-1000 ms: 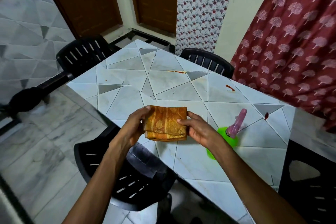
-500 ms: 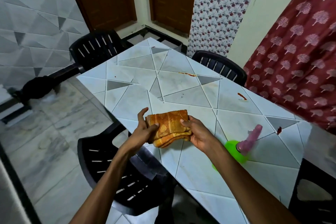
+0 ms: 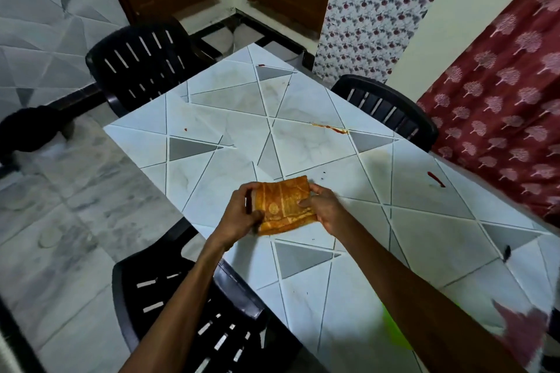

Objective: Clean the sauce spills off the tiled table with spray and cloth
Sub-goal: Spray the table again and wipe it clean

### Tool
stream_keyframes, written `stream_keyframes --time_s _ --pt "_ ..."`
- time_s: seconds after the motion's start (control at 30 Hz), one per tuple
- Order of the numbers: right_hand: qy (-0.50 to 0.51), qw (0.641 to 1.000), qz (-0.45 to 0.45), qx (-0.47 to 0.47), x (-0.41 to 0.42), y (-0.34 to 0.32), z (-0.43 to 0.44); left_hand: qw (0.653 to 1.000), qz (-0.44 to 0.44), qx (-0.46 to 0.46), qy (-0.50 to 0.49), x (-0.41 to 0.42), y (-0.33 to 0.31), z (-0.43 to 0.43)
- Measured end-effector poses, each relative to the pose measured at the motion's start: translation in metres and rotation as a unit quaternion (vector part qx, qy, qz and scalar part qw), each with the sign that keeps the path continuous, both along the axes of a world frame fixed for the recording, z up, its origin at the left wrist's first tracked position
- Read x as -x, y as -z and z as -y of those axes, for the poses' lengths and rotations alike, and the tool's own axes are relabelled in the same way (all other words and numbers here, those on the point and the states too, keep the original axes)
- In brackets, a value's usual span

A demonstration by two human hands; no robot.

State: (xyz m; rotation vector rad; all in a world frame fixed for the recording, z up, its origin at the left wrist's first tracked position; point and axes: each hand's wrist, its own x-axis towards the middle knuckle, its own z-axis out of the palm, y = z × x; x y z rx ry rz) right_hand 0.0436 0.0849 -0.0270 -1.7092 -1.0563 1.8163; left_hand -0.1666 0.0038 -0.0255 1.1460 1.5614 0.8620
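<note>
A folded orange patterned cloth (image 3: 283, 206) is held over the near-left part of the tiled table (image 3: 303, 142). My left hand (image 3: 241, 215) grips its left edge and my right hand (image 3: 322, 210) pinches its right edge. Red sauce spills mark the tiles: a long streak (image 3: 330, 128) past the middle, a short streak (image 3: 436, 179) on the right, a small dot (image 3: 185, 129) on the left, a spot (image 3: 260, 65) at the far corner and a dark smear (image 3: 506, 252) near the right edge. The green spray bottle (image 3: 394, 331) with its pink trigger (image 3: 521, 333) is blurred behind my right forearm.
Black plastic chairs stand around the table: one at the far left (image 3: 142, 63), one at the far right (image 3: 388, 106), one right below my arms (image 3: 194, 312). A red patterned curtain (image 3: 500, 106) hangs along the right side. Marble floor (image 3: 60, 221) lies to the left.
My view has shifted forward and down, so the spray bottle slid to the lower right corner. Both hands still hold the folded cloth, now lower and closer to the tiles.
</note>
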Motion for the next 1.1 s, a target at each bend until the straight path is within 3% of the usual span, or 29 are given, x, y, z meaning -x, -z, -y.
stream_keyframes --time_s 0.23,0.5,0.6,0.7,0.83,0.97,1.1 --pt "-0.114 0.962 0.196 -0.154 0.053 0.026 -0.081 0.994 -0.078 -0.031 -0.066 0.011 0.024 -0.051" --pt "-0.194 0.927 0.245 -0.207 0.069 0.049 -0.095 0.98 -0.132 0.043 -0.142 0.015 0.051 -0.053" --pt "-0.146 0.932 0.253 -0.213 0.066 0.046 -0.083 0.974 -0.165 0.045 -0.146 0.015 0.053 -0.047" --pt "-0.052 0.945 0.251 -0.203 0.064 0.032 -0.062 0.951 -0.263 0.046 -0.156 0.013 0.052 -0.037" --pt "0.046 0.976 0.154 -0.145 0.047 0.016 -0.008 0.948 -0.29 -0.032 -0.13 -0.007 0.046 -0.016" --pt "0.118 0.987 0.076 -0.072 0.013 0.008 0.061 0.954 -0.286 -0.091 -0.01 -0.035 0.049 0.017" --pt "0.145 0.986 0.05 -0.061 -0.032 0.007 0.127 0.921 -0.353 -0.098 0.132 -0.067 0.061 0.057"
